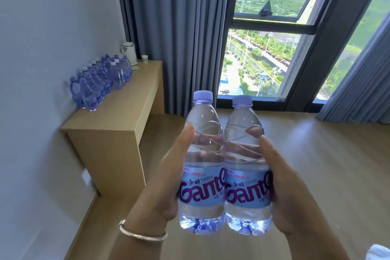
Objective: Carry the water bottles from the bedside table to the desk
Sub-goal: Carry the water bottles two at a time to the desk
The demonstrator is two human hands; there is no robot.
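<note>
Two water bottles (224, 162), upright and touching, are pinched between the left hand (166, 183) and right hand (289, 192), well short of the desk (126, 112); any loosening could let either drop.

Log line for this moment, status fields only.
phase: carrying | left hand: left bottle | right hand: right bottle | bottles: upright, side by side | desk: ahead-left, bottle group by wall

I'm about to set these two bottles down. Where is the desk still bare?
The desk is bare along its front edge and near end. The wall side is crowded with standing bottles; a kettle and cup fill the far corner.
</note>
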